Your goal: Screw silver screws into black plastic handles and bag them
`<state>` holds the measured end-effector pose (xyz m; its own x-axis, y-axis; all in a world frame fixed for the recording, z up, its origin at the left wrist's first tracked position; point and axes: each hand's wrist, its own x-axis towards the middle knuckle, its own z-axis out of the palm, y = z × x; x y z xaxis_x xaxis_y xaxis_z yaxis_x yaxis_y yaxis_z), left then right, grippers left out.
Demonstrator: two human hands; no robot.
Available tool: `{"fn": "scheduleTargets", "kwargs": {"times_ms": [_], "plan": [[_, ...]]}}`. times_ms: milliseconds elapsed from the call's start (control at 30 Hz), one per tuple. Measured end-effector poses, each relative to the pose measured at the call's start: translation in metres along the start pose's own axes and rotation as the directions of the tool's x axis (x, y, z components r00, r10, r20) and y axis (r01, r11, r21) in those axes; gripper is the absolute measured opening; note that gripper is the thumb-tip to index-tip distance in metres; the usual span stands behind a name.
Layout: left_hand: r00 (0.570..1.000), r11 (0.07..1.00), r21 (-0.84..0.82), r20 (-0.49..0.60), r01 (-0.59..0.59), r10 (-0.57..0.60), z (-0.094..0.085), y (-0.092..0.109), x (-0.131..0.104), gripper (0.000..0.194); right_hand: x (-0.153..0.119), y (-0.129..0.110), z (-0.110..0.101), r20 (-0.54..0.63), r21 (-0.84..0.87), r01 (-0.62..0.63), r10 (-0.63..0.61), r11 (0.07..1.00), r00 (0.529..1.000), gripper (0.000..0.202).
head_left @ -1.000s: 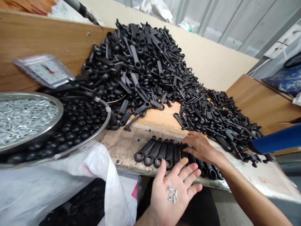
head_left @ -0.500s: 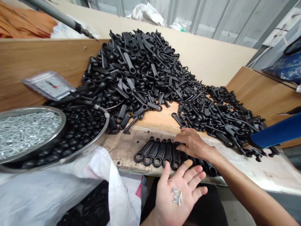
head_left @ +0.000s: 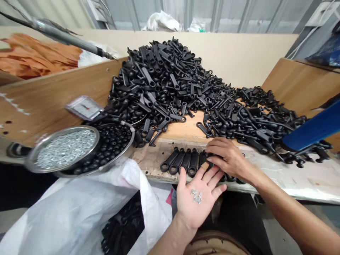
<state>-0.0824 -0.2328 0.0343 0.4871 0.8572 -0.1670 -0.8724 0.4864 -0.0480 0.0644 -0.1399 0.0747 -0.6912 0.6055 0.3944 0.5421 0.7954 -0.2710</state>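
Observation:
My left hand [head_left: 192,212] is palm up with its fingers spread, and several small silver screws [head_left: 196,197] lie loose on the palm. A tan bandage wraps one fingertip. Just beyond it, black plastic crank handles [head_left: 185,161] lie side by side in a row along the table's front edge, their wide ring ends toward me. My right hand [head_left: 227,156] reaches over the row from the right. Its thumb and fingers are bent together at the narrow end of one handle; what they pinch is hidden. Both hands cover part of the row.
A large heap of black handles [head_left: 159,78] covers the back of the table. At left, a metal bowl of silver screws [head_left: 66,147] sits on a basin of black knobs [head_left: 113,141]. A small clock [head_left: 85,107], a blue cylinder [head_left: 310,125], a hanging power driver [head_left: 71,40] and a white sack [head_left: 87,205] surround the workspace.
The camera view has tilted and shifted, showing more of the left side. My right fingers stay at the row, bent closer together; my left palm still carries the screws and is nearer the row.

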Motion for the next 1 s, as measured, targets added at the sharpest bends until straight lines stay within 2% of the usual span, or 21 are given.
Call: {"fn": "scheduleTargets", "kwargs": {"times_ms": [67, 200, 333, 467, 667, 1000], "plan": [[1.000, 1.000, 0.012, -0.015, -0.025, 0.025, 0.003, -0.003, -0.002, 0.058, -0.016, -0.019, -0.006, -0.015, 0.060, 0.030, -0.029, 0.998, 0.999, 0.017], [1.000, 0.999, 0.035, -0.025, 0.002, -0.001, 0.006, -0.013, -0.005, 0.054, -0.046, -0.053, -0.013, 0.099, 0.130, 0.053, -0.066, 0.990, 0.993, 0.019], [0.998, 0.998, 0.003, 0.008, 0.059, -0.059, 0.003, -0.023, -0.006, 0.054, -0.061, -0.068, -0.017, 0.157, 0.108, 0.028, -0.045, 0.994, 0.987, 0.022], [0.996, 0.996, 0.010, 0.005, 0.086, -0.086, 0.001, -0.031, -0.003, 0.053, -0.068, -0.073, -0.019, 0.148, 0.069, 0.021, -0.031, 0.997, 0.989, 0.021], [0.996, 0.995, 0.048, -0.024, 0.089, -0.088, -0.002, -0.036, 0.001, 0.055, -0.069, -0.072, -0.009, 0.191, 0.034, 0.022, -0.028, 0.999, 0.981, 0.023], [0.996, 0.993, -0.083, -0.028, 0.086, -0.088, -0.008, -0.018, 0.008, 0.054, -0.059, -0.066, -0.005, 0.284, -0.024, 0.077, -0.067, 0.997, 0.957, 0.025]]}}
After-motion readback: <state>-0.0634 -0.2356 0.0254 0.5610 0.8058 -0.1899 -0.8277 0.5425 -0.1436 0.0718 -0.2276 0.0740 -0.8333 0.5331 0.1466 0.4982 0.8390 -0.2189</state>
